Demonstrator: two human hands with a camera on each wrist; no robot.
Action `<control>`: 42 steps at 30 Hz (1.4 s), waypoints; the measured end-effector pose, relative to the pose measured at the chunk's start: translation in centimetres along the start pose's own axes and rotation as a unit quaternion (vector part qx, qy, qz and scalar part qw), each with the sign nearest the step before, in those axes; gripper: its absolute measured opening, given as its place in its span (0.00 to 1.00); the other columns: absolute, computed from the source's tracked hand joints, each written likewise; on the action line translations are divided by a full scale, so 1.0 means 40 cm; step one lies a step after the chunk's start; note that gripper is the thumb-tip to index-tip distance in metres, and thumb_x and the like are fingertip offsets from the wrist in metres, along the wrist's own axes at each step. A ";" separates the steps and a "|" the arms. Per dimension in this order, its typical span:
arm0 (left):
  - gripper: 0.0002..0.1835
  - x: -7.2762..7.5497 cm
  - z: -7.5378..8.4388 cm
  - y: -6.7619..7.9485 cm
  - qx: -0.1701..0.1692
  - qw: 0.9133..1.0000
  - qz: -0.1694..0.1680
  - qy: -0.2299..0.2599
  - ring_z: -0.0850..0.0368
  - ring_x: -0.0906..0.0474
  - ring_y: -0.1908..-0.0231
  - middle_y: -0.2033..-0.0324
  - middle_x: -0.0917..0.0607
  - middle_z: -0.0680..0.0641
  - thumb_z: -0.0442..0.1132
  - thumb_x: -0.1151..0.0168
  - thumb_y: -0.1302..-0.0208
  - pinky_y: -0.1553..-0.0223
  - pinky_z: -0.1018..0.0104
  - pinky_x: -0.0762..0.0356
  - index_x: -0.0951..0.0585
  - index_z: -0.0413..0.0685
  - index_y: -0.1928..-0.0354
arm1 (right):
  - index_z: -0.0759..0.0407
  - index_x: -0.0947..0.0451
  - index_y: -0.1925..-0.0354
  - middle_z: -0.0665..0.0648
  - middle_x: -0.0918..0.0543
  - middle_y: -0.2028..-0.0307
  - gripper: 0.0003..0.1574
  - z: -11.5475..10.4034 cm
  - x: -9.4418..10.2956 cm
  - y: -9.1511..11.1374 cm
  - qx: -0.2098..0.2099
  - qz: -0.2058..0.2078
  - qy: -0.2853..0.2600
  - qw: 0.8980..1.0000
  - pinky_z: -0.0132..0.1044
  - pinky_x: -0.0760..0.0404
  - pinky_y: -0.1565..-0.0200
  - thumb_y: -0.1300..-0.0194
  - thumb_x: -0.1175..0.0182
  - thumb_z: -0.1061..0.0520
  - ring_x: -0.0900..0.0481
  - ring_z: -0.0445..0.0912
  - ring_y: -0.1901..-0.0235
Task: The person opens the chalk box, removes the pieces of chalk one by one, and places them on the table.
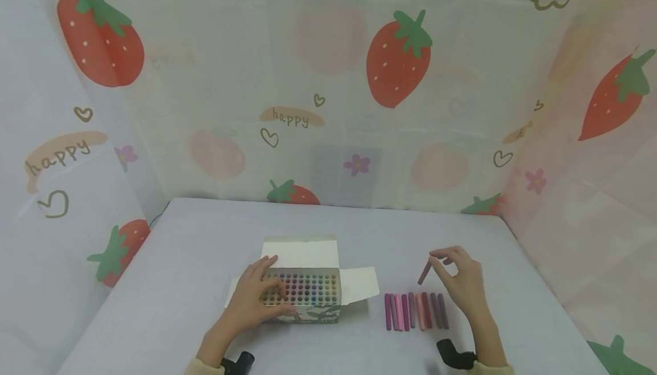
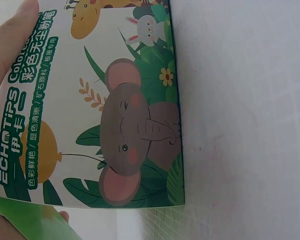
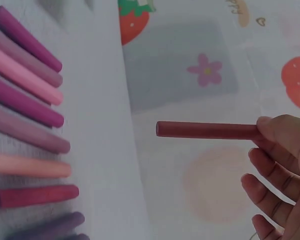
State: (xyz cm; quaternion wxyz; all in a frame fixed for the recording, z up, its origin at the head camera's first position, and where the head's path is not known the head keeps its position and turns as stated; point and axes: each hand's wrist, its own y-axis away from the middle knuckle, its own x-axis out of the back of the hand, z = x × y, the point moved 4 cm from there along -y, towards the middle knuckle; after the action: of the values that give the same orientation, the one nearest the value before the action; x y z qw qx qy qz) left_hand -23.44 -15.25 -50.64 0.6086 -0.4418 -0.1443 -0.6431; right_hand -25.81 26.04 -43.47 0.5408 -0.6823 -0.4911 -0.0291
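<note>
A chalk box [image 1: 323,314] full of upright coloured chalk sticks stands on the table with its lid and side flap folded out. My left hand [image 1: 251,295] grips its left end, thumb along the front wall and a finger bent over the chalk tops. The box's printed front [image 2: 125,135] with an elephant fills much of the left wrist view. My right hand [image 1: 462,281] pinches a reddish-brown chalk stick [image 3: 205,130] by one end, above the table and behind a row of chalk. The stick slants downward in the head view.
Several pink, purple and red chalk sticks, among them a pink one [image 1: 398,312], lie side by side to the right of the box. The side flap [image 1: 359,285] sticks out toward them. A strawberry-patterned curtain [image 1: 328,78] surrounds the white table [image 1: 179,249].
</note>
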 end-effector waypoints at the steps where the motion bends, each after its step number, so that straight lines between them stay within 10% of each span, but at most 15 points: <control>1: 0.20 0.000 0.000 0.000 0.000 1.000 0.000 0.001 0.42 0.47 0.33 0.34 0.35 0.47 0.70 0.33 0.66 0.38 0.34 0.46 0.24 0.70 0.77 | 0.58 0.18 0.67 0.53 0.18 0.69 0.11 0.005 0.003 0.003 -0.001 0.001 0.002 1.000 0.19 0.33 0.68 0.51 0.31 0.66 0.23 0.49 0.71; 42: 0.20 0.003 0.005 0.002 0.012 1.000 -0.010 0.010 0.43 0.48 0.32 0.33 0.36 0.48 0.70 0.33 0.65 0.38 0.34 0.47 0.24 0.70 0.77 | 0.56 0.18 0.67 0.52 0.16 0.69 0.08 0.134 0.048 0.114 -0.134 -0.174 0.097 0.971 0.35 0.26 0.72 0.44 0.34 0.53 0.21 0.47 0.71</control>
State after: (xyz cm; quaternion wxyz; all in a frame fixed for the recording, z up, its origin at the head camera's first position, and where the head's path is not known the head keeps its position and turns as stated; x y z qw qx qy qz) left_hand -23.28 -15.20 -50.46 0.6085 -0.4263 -0.1503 -0.6522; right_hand -24.27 31.67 -47.82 0.4761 -0.6465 -0.5390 -0.2549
